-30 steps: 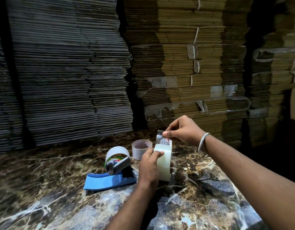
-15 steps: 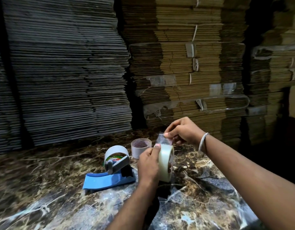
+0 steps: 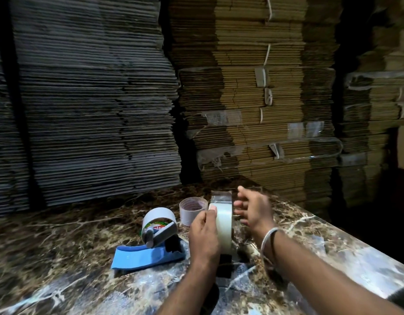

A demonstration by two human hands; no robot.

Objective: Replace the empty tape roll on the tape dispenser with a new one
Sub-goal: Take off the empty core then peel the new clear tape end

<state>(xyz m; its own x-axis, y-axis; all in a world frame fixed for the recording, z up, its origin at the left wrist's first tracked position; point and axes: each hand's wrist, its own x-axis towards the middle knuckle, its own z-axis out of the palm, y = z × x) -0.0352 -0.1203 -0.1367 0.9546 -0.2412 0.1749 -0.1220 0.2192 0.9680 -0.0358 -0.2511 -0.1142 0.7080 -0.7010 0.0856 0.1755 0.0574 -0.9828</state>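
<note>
My left hand (image 3: 204, 233) grips a new roll of clear tape (image 3: 224, 226), held upright on edge above the marble table. A short loose tab of tape sticks up from the top of the roll. My right hand (image 3: 253, 211) hovers just right of the roll, fingers spread and blurred, holding nothing. The blue tape dispenser (image 3: 151, 253) lies on the table to the left, with a grey roller arm and a whitish roll core (image 3: 159, 218) on its spool. A bare translucent tape core (image 3: 193, 210) stands on end behind the dispenser.
The brown marble table (image 3: 82, 258) runs to an edge on the right. Tall stacks of flattened cardboard (image 3: 253, 98) stand close behind it, grey-looking ones on the left, brown strapped bundles on the right.
My right hand has let go of the tape's loose end and moved slightly right, fingers now spread. The tab stays sticking up from the roll in my left hand.
</note>
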